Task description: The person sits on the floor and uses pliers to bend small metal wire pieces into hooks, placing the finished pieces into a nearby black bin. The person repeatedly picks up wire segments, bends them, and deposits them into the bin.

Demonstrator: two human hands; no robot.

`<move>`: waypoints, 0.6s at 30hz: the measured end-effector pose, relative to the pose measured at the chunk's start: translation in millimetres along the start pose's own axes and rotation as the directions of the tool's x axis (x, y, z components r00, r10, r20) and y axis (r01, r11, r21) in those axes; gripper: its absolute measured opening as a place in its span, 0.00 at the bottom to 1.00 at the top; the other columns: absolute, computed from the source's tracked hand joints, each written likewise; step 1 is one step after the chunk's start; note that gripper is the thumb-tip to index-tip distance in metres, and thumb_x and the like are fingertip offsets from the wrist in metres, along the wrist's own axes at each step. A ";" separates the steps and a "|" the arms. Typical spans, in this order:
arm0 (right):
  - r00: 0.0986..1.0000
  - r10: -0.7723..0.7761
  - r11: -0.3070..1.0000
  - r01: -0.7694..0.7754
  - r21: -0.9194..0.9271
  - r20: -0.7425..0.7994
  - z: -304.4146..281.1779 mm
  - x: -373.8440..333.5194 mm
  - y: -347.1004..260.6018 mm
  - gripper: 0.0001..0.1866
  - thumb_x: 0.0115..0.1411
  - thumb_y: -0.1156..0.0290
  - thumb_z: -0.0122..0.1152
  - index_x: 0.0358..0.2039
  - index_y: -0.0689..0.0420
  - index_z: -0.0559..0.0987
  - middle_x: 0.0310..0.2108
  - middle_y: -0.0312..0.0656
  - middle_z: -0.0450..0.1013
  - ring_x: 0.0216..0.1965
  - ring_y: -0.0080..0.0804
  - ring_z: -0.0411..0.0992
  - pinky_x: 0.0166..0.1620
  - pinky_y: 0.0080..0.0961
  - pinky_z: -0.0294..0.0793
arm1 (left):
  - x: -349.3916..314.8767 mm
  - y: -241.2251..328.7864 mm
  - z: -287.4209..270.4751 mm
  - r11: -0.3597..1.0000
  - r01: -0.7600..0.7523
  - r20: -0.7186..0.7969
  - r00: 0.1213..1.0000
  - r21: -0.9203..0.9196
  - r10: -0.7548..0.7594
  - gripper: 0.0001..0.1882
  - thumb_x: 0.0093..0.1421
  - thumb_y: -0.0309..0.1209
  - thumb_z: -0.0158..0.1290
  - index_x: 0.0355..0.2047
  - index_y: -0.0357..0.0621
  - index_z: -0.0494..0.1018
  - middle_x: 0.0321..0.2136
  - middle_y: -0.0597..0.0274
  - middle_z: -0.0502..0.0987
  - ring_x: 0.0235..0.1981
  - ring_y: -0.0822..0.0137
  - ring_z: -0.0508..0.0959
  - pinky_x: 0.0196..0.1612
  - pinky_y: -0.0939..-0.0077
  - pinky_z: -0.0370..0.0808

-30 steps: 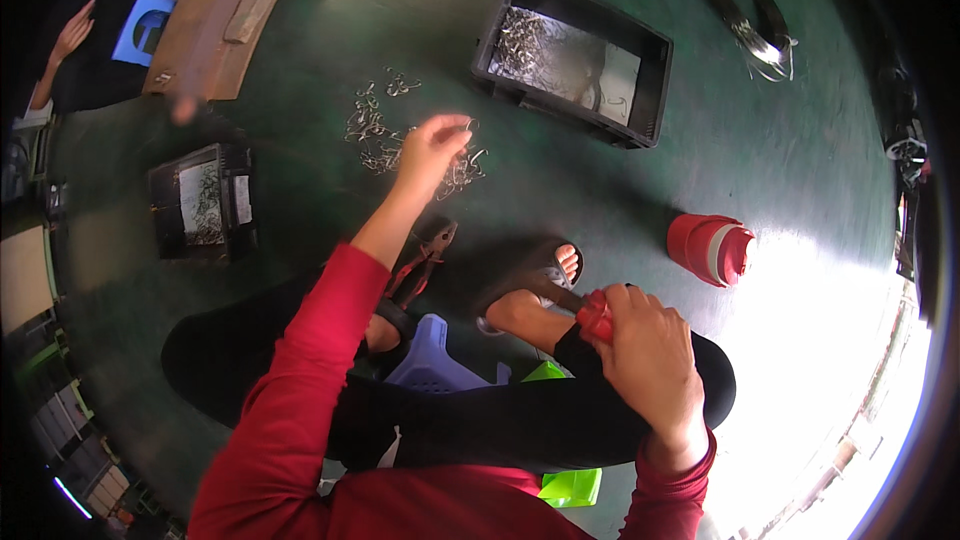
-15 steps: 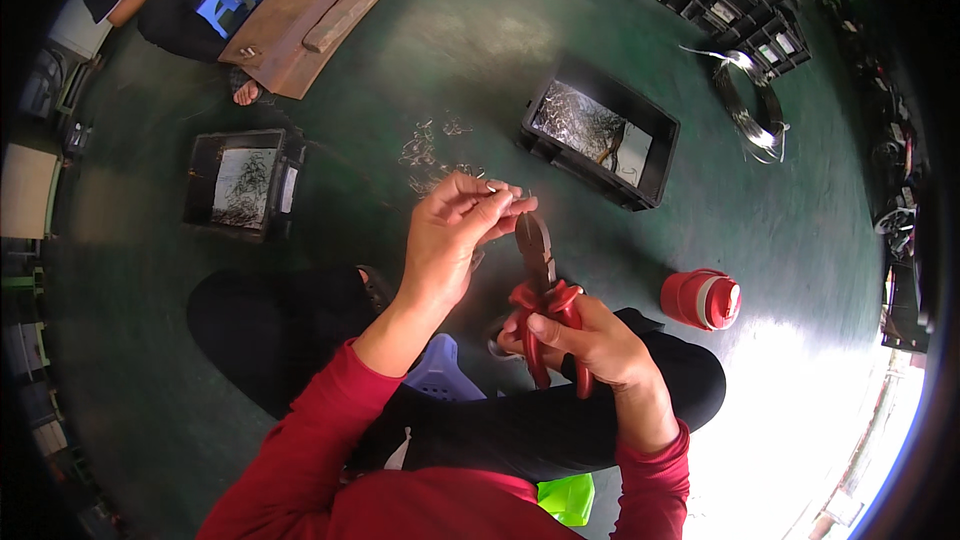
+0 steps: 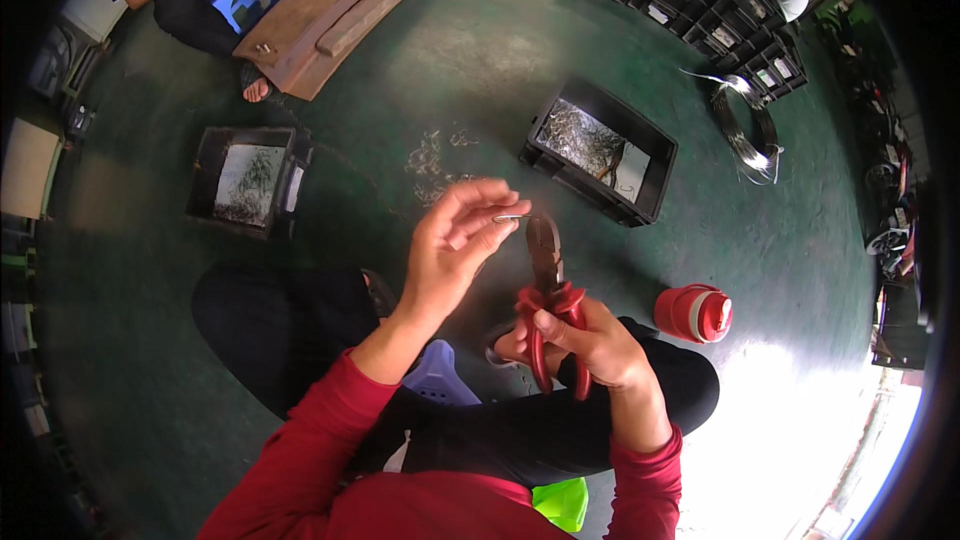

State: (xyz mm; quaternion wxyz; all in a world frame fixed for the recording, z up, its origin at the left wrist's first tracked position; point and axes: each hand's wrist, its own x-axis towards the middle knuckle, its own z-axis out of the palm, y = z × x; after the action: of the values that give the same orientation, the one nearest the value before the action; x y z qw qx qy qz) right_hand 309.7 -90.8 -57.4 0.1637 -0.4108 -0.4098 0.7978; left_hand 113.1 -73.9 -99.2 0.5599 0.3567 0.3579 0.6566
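Note:
Between the thumb and fingers of my left hand [image 3: 450, 245] is a small bent wire piece [image 3: 511, 218], its thin end pointing right. My right hand [image 3: 598, 348] is wrapped round the red handles of a pair of pliers [image 3: 547, 250]. The dark jaws point upward, close to the right end of the wire piece; whether they touch it I cannot tell. Beyond my left hand, a loose scatter of small wire pieces [image 3: 428, 155] lies on the green floor.
A black crate [image 3: 655, 190] with many wire pieces stands ahead right, a smaller black crate [image 3: 208, 175] at left. A wire coil [image 3: 745, 130] lies near stacked black crates [image 3: 690, 0]. A red jug [image 3: 692, 313] sits at right. Another person sits by a wooden board [image 3: 300, 40].
The wire piece now shows more plainly between my left fingers, its end near the plier jaws. The pliers have shifted slightly right. The whole view has moved a little.

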 end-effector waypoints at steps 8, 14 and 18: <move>0.922 -0.209 0.833 -0.007 -0.554 -0.326 -1.9 -2.5 0.2 0.16 0.63 0.67 0.59 0.47 0.64 0.74 0.30 0.37 0.75 0.31 0.20 0.71 0.40 0.19 0.70 | 7.5 8.9 -22.9 0.992 0.063 0.004 0.998 -0.111 -0.063 0.20 0.64 0.28 0.51 0.56 0.44 0.63 0.30 0.68 0.70 0.34 0.73 0.73 0.45 0.66 0.74; 0.911 -0.285 0.744 0.015 -0.668 -0.298 1.6 -1.5 0.0 0.15 0.61 0.67 0.61 0.45 0.62 0.75 0.27 0.37 0.74 0.28 0.19 0.69 0.36 0.20 0.69 | 11.6 17.0 -23.4 0.973 0.168 0.041 0.983 0.160 -0.177 0.14 0.67 0.32 0.50 0.50 0.40 0.74 0.32 0.66 0.76 0.36 0.77 0.74 0.42 0.77 0.74; 0.935 -0.212 0.729 -0.042 -0.683 -0.284 1.9 -2.9 -2.9 0.15 0.61 0.68 0.61 0.45 0.62 0.75 0.26 0.37 0.72 0.23 0.18 0.65 0.30 0.19 0.66 | 7.9 20.7 -23.4 0.901 0.285 0.165 0.922 0.328 -0.351 0.11 0.66 0.27 0.50 0.45 0.37 0.79 0.27 0.63 0.78 0.26 0.77 0.76 0.30 0.83 0.73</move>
State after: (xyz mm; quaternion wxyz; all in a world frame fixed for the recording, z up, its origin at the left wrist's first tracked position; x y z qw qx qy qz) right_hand 309.7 -91.7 -53.0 0.1078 -0.5546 -0.6562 0.5001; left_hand 81.9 -70.1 -92.1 0.6360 0.4435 0.4421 0.4510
